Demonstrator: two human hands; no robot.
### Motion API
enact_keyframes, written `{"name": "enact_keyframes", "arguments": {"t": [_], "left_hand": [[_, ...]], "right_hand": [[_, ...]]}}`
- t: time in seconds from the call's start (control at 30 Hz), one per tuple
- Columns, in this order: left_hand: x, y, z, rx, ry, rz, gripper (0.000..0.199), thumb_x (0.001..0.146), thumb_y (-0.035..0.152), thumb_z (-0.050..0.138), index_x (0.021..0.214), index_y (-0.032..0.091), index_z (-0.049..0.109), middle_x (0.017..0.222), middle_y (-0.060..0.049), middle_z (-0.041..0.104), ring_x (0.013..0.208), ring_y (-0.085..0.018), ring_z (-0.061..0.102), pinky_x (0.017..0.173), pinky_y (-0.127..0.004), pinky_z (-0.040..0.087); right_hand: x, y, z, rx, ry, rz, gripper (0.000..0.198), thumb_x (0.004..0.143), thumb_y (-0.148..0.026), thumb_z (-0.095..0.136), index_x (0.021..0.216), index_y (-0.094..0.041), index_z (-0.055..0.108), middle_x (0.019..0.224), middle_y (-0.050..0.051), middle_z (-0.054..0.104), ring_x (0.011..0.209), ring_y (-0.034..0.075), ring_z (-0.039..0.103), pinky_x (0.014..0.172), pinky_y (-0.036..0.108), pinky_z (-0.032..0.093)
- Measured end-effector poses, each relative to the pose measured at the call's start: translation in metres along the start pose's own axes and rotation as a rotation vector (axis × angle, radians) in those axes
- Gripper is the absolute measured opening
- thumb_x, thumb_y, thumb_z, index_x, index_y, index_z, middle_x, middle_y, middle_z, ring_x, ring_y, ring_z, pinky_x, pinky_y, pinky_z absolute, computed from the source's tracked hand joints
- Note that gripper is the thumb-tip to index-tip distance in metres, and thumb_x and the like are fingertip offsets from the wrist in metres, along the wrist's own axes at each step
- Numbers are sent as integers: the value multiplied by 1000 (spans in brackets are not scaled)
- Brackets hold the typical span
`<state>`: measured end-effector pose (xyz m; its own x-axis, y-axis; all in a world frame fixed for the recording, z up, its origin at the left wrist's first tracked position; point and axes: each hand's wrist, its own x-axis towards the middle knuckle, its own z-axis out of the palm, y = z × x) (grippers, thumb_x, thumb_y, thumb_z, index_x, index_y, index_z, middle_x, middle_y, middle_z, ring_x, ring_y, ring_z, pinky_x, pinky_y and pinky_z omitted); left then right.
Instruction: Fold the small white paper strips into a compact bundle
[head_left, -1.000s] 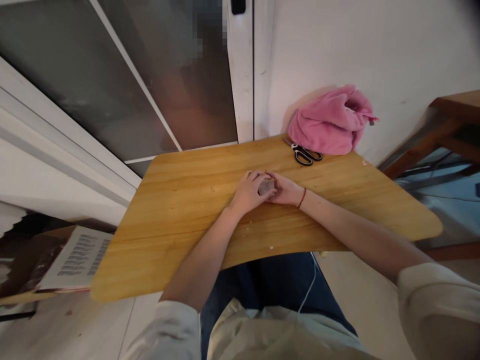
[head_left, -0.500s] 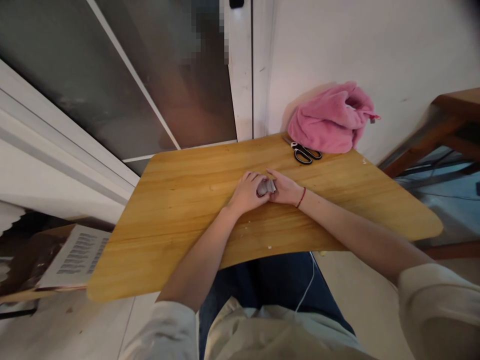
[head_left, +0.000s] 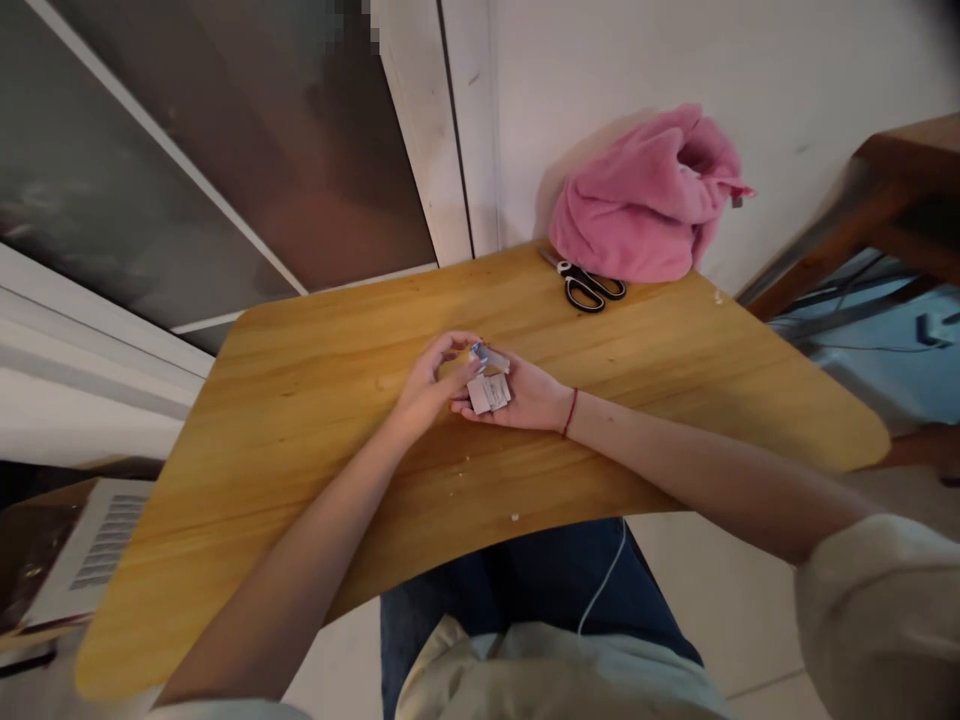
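At the frame's centre, the palm-up right hand point(head_left: 531, 391), fingers extended, supports small pale-grey rectangular pieces point(head_left: 490, 393). The left hand point(head_left: 424, 392) curls its fingers and thumb near a shiny blue-and-silver scrap point(head_left: 479, 352); whether they clamp it cannot be told. Upper right, black-handled metal scissors point(head_left: 580, 297) adjoin a pink plush bundle point(head_left: 637, 215).

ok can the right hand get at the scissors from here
Probably yes: the black-handled scissors lie beyond the right hand, with nothing visible between. That hand cradles a small pale item, though, so it may need freeing first.
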<state>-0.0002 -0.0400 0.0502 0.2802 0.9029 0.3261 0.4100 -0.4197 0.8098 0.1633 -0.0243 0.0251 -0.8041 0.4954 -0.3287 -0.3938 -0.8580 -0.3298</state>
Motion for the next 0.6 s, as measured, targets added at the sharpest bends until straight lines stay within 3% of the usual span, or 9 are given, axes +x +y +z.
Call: {"name": "enact_keyframes", "arguments": {"t": [0.13, 0.23, 0.37, 0.6], "left_hand": [[-19, 4, -16, 138, -84, 61, 23, 84, 32, 60, 107, 26, 59, 115, -5, 61, 116, -21, 51, 106, -42, 35], [-27, 7, -16, 245, -101, 48, 22, 84, 30, 60, 105, 26, 57, 114, -5, 59, 114, -22, 50, 105, -44, 35], [-30, 10, -13, 353, -157, 15, 23, 82, 29, 61, 104, 27, 56, 117, -5, 58, 116, -23, 48, 102, -43, 38], [-33, 11, -21, 209, -124, -37, 15, 87, 32, 53, 101, 28, 54, 109, -4, 61, 108, -23, 54, 99, -43, 40]], "right_hand": [[0, 4, 0, 47, -36, 45, 55, 100, -51, 23, 114, -7, 53, 89, 13, 69, 82, 20, 67, 81, 36, 55], [-1, 6, 2, 49, -26, 49, 49, 100, -49, 26, 106, -10, 55, 80, 9, 68, 72, 18, 66, 77, 37, 56], [-1, 7, 3, -8, 26, 42, 51, 100, -48, 25, 93, -10, 58, 79, 12, 68, 74, 18, 67, 75, 32, 56], [-2, 8, 2, 8, -74, 64, 53, 101, -48, 22, 100, -9, 59, 77, 11, 68, 75, 19, 67, 79, 35, 55]]}}
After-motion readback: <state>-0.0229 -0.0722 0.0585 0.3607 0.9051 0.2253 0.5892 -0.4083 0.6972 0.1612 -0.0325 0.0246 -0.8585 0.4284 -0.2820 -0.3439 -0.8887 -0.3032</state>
